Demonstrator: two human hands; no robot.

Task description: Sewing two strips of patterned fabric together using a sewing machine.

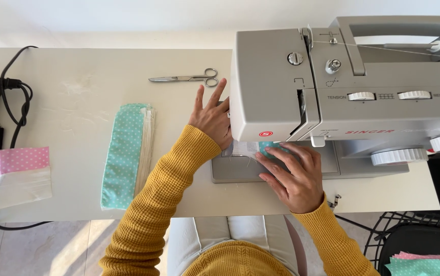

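A grey sewing machine [352, 87] stands on the white table [77, 92]. My left hand [212, 116] rests against the machine's left end, fingers spread and holding nothing. My right hand [291, 176] lies flat on a small teal and white fabric piece [248, 149] on the machine bed, under the needle area. The needle itself is hidden by the machine head. Both arms wear mustard knit sleeves.
A stack of teal dotted fabric strips [125, 153] lies left of my arm. Scissors [186, 78] lie behind it. Pink dotted and white fabric [10, 174] sits at the left edge by a black cable [18, 102]. Cut fabric squares [424, 265] rest on a black wire basket at lower right.
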